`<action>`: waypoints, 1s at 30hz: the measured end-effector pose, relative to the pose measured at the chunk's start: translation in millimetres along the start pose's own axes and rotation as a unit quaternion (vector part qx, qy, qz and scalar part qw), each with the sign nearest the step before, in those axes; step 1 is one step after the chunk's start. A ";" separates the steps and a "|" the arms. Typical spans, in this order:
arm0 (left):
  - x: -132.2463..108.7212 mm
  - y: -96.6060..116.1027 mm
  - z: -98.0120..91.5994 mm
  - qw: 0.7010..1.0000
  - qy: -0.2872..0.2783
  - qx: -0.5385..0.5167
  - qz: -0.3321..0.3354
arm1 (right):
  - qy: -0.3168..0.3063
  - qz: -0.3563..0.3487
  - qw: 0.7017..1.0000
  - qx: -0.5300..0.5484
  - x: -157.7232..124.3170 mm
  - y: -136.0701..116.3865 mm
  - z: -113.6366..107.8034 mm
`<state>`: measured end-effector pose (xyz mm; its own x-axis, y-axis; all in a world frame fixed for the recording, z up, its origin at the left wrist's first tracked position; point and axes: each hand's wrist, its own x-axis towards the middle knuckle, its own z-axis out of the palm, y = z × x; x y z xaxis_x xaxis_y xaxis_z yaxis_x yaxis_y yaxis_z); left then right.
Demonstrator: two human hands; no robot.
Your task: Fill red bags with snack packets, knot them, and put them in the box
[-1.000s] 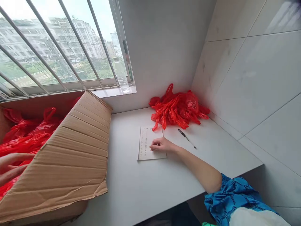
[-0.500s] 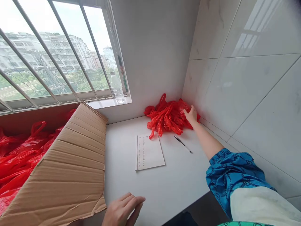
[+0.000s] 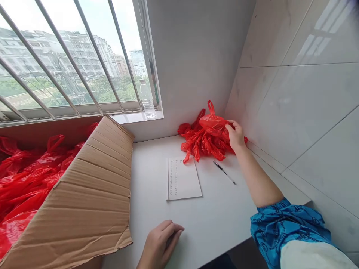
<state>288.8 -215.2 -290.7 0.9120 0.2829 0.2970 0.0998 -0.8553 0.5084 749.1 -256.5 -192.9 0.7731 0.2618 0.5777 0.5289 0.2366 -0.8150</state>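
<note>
My right hand [image 3: 236,135] pinches a red plastic bag [image 3: 213,124] at the top of a heap of red plastic bags [image 3: 198,144] in the far corner of the white table. The pinched bag is raised a little, its loop handle standing up, and its lower part merges with the heap. My left hand [image 3: 162,241] hangs over the near part of the table, holding nothing, with the thumb apart from loosely bent fingers. A notebook [image 3: 186,183] with handwritten columns lies between the hands. Right of it rests a black-capped pen [image 3: 224,172].
On the left, a cardboard box [image 3: 92,198] full of red plastic bags [image 3: 30,179] has its flap folded out toward the table [image 3: 151,209]. A clear bottle [image 3: 147,101] stands on the sill of the barred window. Tiled wall [image 3: 316,112] bounds the right side.
My right hand has closed on a red bag and lifted it slightly from the heap. My left hand has moved a little right and up. The view has shifted slightly left.
</note>
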 end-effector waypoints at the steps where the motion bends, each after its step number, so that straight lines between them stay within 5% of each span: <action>1: 0.7 0.9 0.3 1.000 -0.003 -0.001 -0.004 | -0.006 0.005 1.000 0.021 -10.7 -8.5 7.2; 4: 1.2 4.4 1.2 0.999 -0.018 -0.011 -0.025 | -0.070 0.016 0.995 0.069 -56.1 -33.5 27.1; 6: 0.1 7.2 -0.1 0.998 -0.032 -0.024 -0.047 | -0.225 0.011 0.972 0.063 -90.3 -47.0 33.2; 8: -1.2 10.0 -5.1 0.996 -0.049 -0.042 -0.065 | -0.446 0.012 0.895 0.020 -118.0 -56.4 31.8; 10: -0.2 12.1 -14.7 0.994 -0.055 -0.058 -0.079 | -0.553 0.029 0.832 -0.026 -133.5 -61.6 26.4; 16: 41.0 7.6 -46.9 0.982 0.057 -0.040 -0.177 | -0.453 0.050 0.886 -0.083 -136.4 -66.8 30.3; 23: 114.8 -10.2 -24.0 0.951 0.167 0.061 -0.253 | -0.454 -0.054 0.843 -0.284 -170.3 -55.8 60.4; 26: 121.8 -18.4 -17.3 0.943 0.190 -0.035 -0.271 | -0.392 -0.063 0.891 -0.219 -176.7 -45.8 63.1; 28: 119.9 -21.2 -17.8 0.932 0.241 -0.088 -0.256 | -0.313 -0.052 0.937 -0.145 -175.5 -40.9 61.8; 30: 116.3 -20.9 -19.4 0.921 0.308 -0.108 -0.213 | -0.286 -0.041 0.952 -0.100 -171.5 -37.9 58.3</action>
<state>385.0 -156.0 -251.1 0.4033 0.8224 0.4013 0.2549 -0.5222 0.8139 576.1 -255.8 -258.5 0.4387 0.7309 0.5228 0.6793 0.1111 -0.7254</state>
